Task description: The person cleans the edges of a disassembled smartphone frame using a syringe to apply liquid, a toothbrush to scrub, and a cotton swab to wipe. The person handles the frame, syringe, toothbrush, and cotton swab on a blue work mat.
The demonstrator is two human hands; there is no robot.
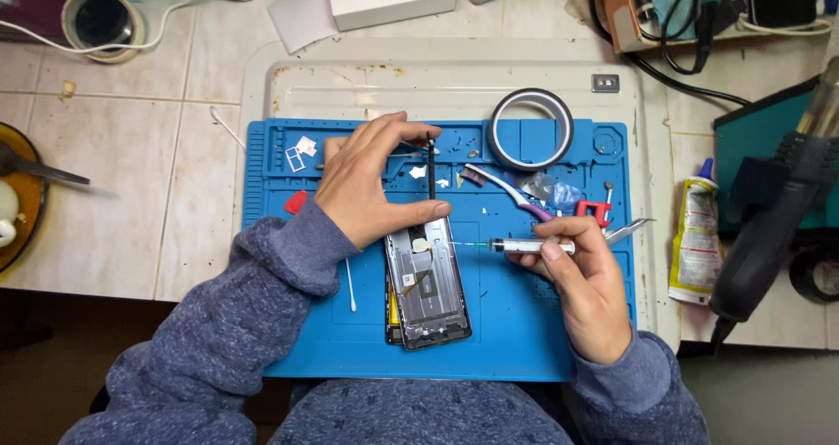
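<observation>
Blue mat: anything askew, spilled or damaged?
The opened phone lies slightly skewed on the blue mat, its back cover off and insides exposed, a second part offset beneath it. White scraps litter the mat's top trays. The left hand holds its top edge; the right hand aims a syringe at it. Nothing looks spilled.

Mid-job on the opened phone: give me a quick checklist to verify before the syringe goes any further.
1. Phone frame steadied by left hand: ok, thumb rests on its top edge.
2. Thin black tool held upright at the phone's top edge: ok, pinched in the left fingers.
3. Syringe gripped in right hand: ok, needle points left toward the phone.
4. Needle tip touching the phone: cannot tell, too fine to see.
5. Phone lying on the blue mat: ok.
6. Clutter near the right hand: not ok, toothbrush and tape roll lie close.
</observation>
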